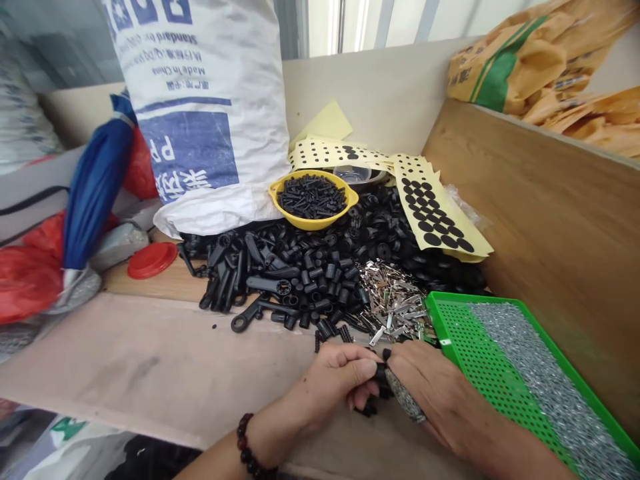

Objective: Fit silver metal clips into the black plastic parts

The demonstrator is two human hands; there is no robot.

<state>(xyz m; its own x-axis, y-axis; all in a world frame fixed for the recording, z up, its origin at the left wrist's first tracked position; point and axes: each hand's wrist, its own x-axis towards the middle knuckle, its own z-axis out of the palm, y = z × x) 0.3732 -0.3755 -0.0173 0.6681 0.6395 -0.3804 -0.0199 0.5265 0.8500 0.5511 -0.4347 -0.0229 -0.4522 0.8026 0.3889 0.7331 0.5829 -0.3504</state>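
My left hand, with a beaded bracelet at the wrist, pinches a small black plastic part near the front of the table. Against that part rests my right hand, its fingers curled down and partly hidden; a grey speckled piece shows under its palm. Just behind the hands lie metal clips in a pile, with black cylinders to their left. Black handle-shaped parts lie further left. A yellow bowl holds small black ribbed pieces.
At the right stands a green perforated tray with small metal pieces, beside a wooden side board. Behind are a white sack and sticker sheets. A blue umbrella and red lid lie left.
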